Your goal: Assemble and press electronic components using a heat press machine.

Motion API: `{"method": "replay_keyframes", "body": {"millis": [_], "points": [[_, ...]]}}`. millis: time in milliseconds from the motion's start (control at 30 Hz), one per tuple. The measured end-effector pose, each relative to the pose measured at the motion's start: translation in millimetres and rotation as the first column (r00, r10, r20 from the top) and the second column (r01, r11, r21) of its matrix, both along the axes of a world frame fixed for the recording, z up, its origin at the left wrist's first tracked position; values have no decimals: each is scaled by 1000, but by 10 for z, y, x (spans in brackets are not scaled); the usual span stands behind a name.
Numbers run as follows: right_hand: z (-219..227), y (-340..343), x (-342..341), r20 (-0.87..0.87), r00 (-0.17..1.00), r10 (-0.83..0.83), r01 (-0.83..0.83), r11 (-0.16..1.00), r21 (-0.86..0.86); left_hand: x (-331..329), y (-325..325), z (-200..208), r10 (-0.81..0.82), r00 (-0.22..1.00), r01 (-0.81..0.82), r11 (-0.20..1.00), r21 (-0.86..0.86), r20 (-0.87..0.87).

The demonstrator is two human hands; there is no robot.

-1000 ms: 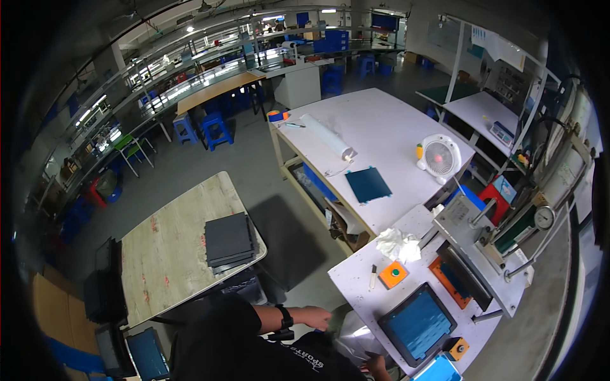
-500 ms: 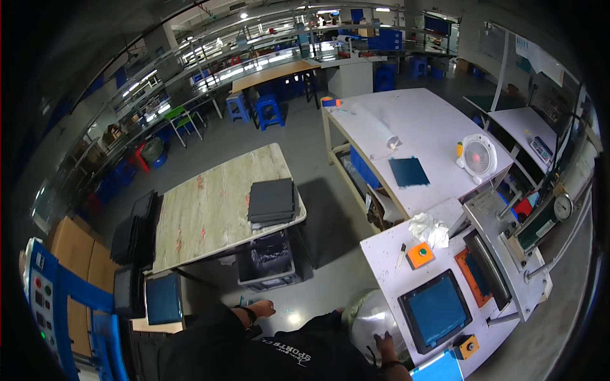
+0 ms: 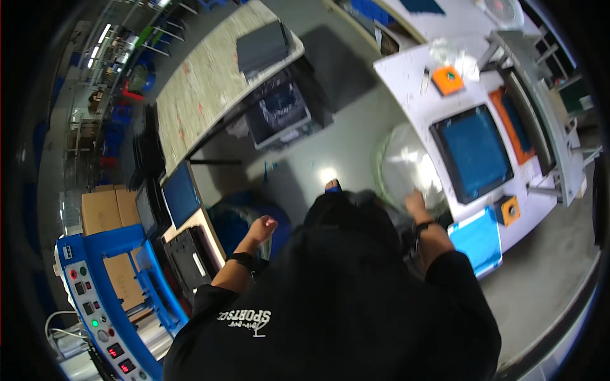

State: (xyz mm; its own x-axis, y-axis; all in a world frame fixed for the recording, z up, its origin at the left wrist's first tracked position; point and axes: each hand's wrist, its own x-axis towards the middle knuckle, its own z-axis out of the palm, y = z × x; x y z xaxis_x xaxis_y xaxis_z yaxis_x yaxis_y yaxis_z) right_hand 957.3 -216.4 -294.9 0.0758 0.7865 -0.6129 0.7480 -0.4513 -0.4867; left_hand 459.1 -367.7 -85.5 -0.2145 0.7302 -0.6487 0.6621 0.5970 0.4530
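Down at the near edge of the head view: both hands out in front of a dark shirt, above a grey floor.

Left hand looks loosely curled with nothing in it, hanging over a blue bin just beside the low shelf of dark screens. Right hand is resting on a big clear plastic bag, fingers seem spread but it's too blurry to tell if it's actually gripping, so can't say. That bag sits on the floor right against the near side of the white workbench on the right. On the bench there's a dark tablet with a blue screen, a small orange block further away, and a light blue tray near the right wrist. Far left, a speckled table with a grey laptop-ish slab on it.
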Motion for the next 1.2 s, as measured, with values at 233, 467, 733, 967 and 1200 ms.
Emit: {"method": "replay_keyframes", "body": {"millis": [233, 467, 733, 967, 1200], "points": [[390, 66, -328, 77, 995, 70, -63, 994, -89, -478, -905, 5, 145, 984, -169, 940, -296, -104], [174, 364, -125, 132, 991, -13, 13, 1000, -3, -542, -546, -31, 180, 979, -172, 981, -84, 96], [-112, 379, 350, 127, 984, -125, 131, 990, -48, -822, -241, 431, 184, 970, -187, 982, 0, 157], [314, 284, -1265, -48, 966, 254, -248, 963, 104, -1123, 124, 661, 174, 916, -284, 917, 279, 362], [1231, 490, -2182, -167, 903, 396, -389, 918, 77, -1224, 1078, 724, -37, 904, -186, 863, 469, 425]]}}
